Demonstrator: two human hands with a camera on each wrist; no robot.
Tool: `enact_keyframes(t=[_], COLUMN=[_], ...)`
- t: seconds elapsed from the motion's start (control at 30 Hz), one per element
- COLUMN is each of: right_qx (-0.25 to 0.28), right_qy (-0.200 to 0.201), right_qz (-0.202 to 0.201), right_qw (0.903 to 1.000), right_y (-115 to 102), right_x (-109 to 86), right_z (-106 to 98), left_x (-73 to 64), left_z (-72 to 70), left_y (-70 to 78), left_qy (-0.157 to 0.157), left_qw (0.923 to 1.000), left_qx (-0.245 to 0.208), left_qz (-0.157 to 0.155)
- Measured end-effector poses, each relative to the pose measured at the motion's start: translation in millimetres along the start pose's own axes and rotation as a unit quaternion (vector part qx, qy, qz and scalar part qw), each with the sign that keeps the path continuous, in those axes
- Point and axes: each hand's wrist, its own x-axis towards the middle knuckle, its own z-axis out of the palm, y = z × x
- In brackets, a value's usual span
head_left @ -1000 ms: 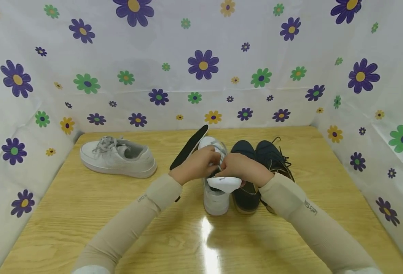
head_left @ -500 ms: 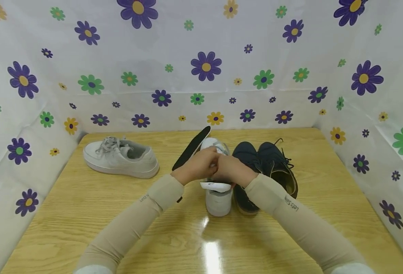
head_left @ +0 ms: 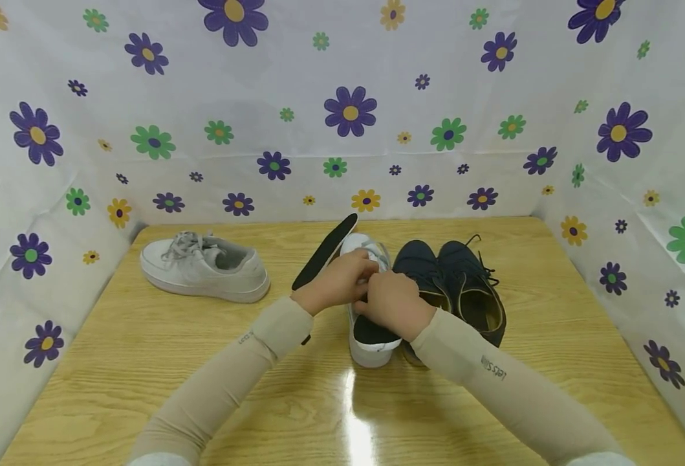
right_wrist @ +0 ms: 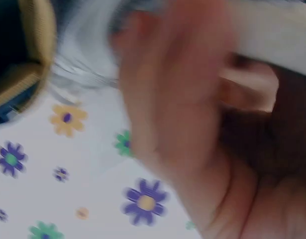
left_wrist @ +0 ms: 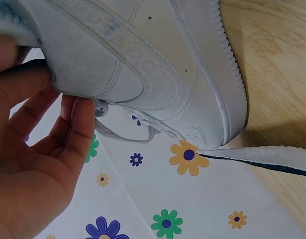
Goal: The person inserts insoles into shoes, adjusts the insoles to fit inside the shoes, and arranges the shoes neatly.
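A white sneaker point(head_left: 370, 358) stands in the middle of the table, its toe toward the back wall. My left hand point(head_left: 336, 279) holds it at the opening, the fingers curled over the edge by the laces point(left_wrist: 125, 130). In my right hand point(head_left: 394, 301) is an insole point(head_left: 374, 333), black on top with a white underside. Its heel end sticks out over the sneaker's heel, while the front part is hidden by the hands and the shoe. The right wrist view is blurred, with the fingers bent at the insole's pale side point(right_wrist: 277, 37).
Another black insole point(head_left: 325, 254) lies slanted just left of the sneaker. A second white sneaker point(head_left: 202, 268) rests sideways at the left. Two dark blue lace-up shoes point(head_left: 414, 259) stand close on the right. Flower-printed cloth point(head_left: 249, 116) encloses the wooden table point(head_left: 284, 401).
The insole's heel end has tipped from showing its white underside to showing its black top, and sits lower. My right hand has shifted slightly toward me; the left stays at the shoe opening.
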Motion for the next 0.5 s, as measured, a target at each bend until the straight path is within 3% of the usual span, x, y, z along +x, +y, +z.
enact_keyframes(t=[0.17, 0.3, 0.37, 0.5], right_qx=[-0.077, -0.073, -0.075, -0.090], right_qy=[0.010, -0.008, 0.009, 0.099], right_qz=[-0.045, -0.076, -0.092, -0.118], right_qw=[0.9960, 0.9944, 0.9928, 0.9840], right_y=[-18, -28, -30, -32], right_x=[-35.6, -58.4, -65.2, -71.2], right_z=[-19, -28, -27, -15], left_x=[1.6, 2.1, 1.8, 1.5], left_z=[0.1, -0.1, 0.1, 1.3], left_y=[-0.7, -2.2, -2.3, -0.8], left_qy=[0.008, 0.016, 0.014, 0.008], left_qw=[0.9998, 0.9995, 0.9996, 0.9998], left_qx=[-0.005, 0.001, 0.003, 0.000], left_qz=[0.016, 0.026, 0.026, 0.019])
